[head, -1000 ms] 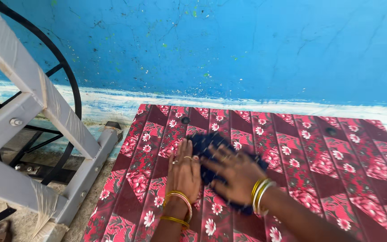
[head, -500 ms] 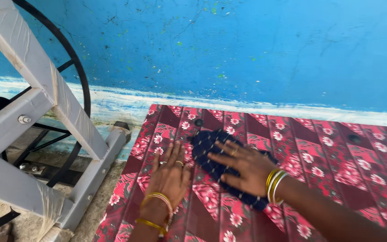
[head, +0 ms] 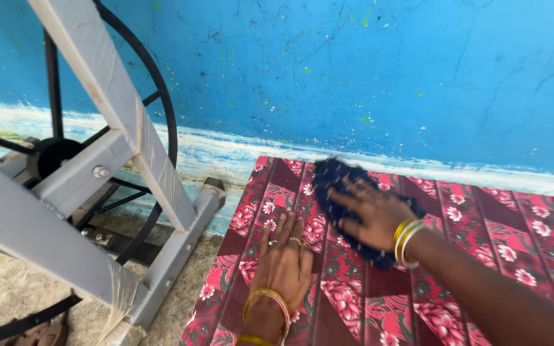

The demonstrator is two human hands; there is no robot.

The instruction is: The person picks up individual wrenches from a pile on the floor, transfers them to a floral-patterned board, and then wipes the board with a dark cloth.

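On the red floral mat (head: pixel 482 250), the dark blue cloth (head: pixel 338 186) lies under the flat, spread right hand (head: pixel 373 214), its length running eleven to five; the left hand (head: pixel 285 263), also flat and empty, rests at its seven o'clock.

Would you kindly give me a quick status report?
Left hand flat on mat. Right hand pressing dark cloth. Grey frame left, clear of both.

Grey metal frame (head: pixel 65 192), black wheel (head: pixel 161 115), blue wall (head: pixel 354 64).
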